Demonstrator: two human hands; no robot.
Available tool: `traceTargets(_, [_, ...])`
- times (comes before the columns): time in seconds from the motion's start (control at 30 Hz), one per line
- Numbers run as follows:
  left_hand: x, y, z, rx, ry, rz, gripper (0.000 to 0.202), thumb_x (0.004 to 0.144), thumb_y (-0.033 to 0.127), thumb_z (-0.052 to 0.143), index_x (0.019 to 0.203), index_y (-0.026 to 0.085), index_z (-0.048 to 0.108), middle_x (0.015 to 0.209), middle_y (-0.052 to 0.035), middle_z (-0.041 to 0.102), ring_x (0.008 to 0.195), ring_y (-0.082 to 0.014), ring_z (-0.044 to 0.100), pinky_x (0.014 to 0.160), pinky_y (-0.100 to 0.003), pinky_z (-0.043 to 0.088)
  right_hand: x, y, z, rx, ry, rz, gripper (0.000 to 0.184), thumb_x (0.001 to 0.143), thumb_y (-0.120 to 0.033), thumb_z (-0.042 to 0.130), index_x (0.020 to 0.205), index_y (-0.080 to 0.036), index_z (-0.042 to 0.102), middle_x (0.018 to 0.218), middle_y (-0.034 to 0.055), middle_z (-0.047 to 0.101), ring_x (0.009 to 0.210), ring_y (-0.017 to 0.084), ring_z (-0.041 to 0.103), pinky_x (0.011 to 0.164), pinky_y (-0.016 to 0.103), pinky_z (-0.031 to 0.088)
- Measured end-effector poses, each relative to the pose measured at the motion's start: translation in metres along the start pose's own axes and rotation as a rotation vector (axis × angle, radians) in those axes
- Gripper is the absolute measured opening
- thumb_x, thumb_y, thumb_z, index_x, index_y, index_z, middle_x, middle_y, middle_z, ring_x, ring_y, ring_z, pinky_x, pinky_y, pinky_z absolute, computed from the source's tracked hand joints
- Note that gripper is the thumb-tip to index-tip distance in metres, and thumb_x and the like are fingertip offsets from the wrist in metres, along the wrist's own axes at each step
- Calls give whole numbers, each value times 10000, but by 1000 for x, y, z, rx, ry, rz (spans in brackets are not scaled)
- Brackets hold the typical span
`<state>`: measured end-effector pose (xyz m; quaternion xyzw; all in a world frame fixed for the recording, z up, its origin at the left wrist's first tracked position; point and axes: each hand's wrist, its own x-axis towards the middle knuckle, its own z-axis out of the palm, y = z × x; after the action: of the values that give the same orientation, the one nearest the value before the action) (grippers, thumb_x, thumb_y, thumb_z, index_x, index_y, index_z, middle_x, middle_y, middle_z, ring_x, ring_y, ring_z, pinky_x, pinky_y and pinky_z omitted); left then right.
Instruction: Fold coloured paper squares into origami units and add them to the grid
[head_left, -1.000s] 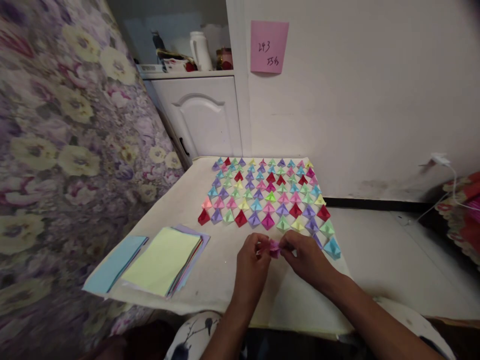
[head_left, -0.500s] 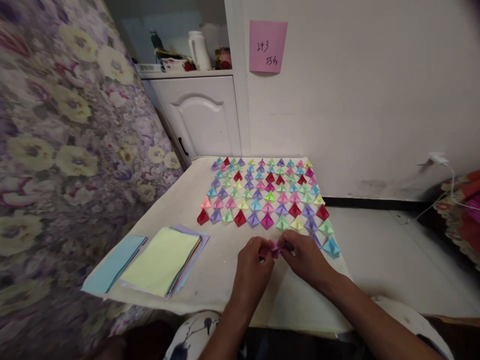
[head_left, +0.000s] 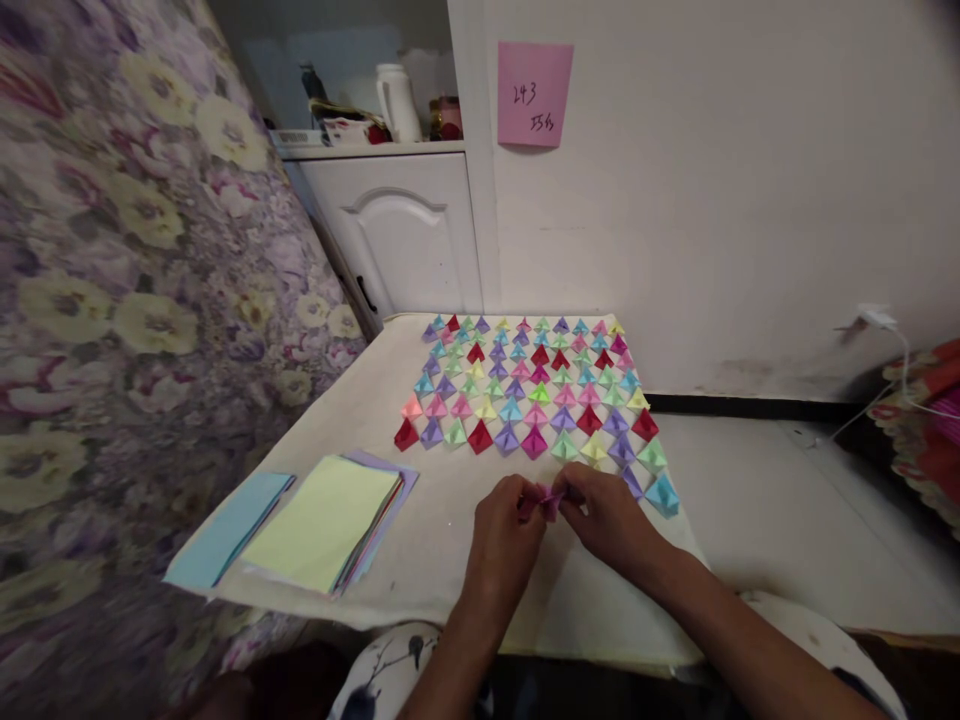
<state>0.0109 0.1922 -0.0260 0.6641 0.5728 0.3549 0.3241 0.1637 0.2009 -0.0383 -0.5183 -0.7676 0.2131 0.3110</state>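
Observation:
My left hand [head_left: 505,540] and my right hand [head_left: 609,519] meet over the near part of the cream table [head_left: 375,400], and both pinch a small pink folded paper piece [head_left: 548,500] between their fingertips. Just beyond my hands lie rows of several small folded paper shapes [head_left: 529,385] in red, purple, green, blue, pink and yellow. A blue folded shape [head_left: 663,493] lies right of my right hand. Part of the pink piece is hidden by my fingers.
A stack of coloured paper sheets with a yellow-green one on top [head_left: 324,520] and a blue sheet [head_left: 229,526] lie at the table's left. A floral fabric [head_left: 135,300] rises on the left. A white cabinet [head_left: 397,225], a wall with a pink note [head_left: 534,93].
My hands have closed in slightly on the pink piece and worked it between the fingertips; nothing else on the table has moved.

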Motion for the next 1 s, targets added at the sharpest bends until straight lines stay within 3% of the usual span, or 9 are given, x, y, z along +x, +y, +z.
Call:
traceTargets(0.23, [0,-4,1,18,33,53,185,701,70,464,713,207,588,708,13,606,644,-129,545,598,-232,378,-2,-2,0,29,54,-36,304,698,-21,446,903,-219,551,858,13,580,696,143,556,617,250,423])
traceTargets(0.37, [0,-5,2,64,55,71,164,709,79,465,666,204,561,691,15,589,637,-128,528,597,-233,364,-2,-5,-4,54,107,-32,248,729,-45,464,877,-218,563,877,23,553,623,126,531,592,257,429])
traceTargets(0.6, [-1,-4,3,39,67,79,159,711,83,468,696,199,574,697,6,576,641,-134,527,595,-240,360,-3,-11,-5,136,86,-81,228,750,-79,503,905,-231,570,898,22,542,607,112,513,577,255,431])
traceTargets(0.8, [-2,-1,2,46,73,93,138,723,107,481,680,199,575,691,3,573,637,-138,523,596,-244,360,-2,-11,-1,129,107,-6,103,769,-111,506,774,-207,541,790,-2,517,575,103,510,555,244,420])
traceTargets(1.0, [-2,-2,3,29,57,82,104,737,167,513,671,203,585,685,1,585,632,-145,530,593,-243,358,-2,-8,3,169,156,-2,116,768,-104,485,821,-205,506,730,-11,522,574,115,519,543,243,413])
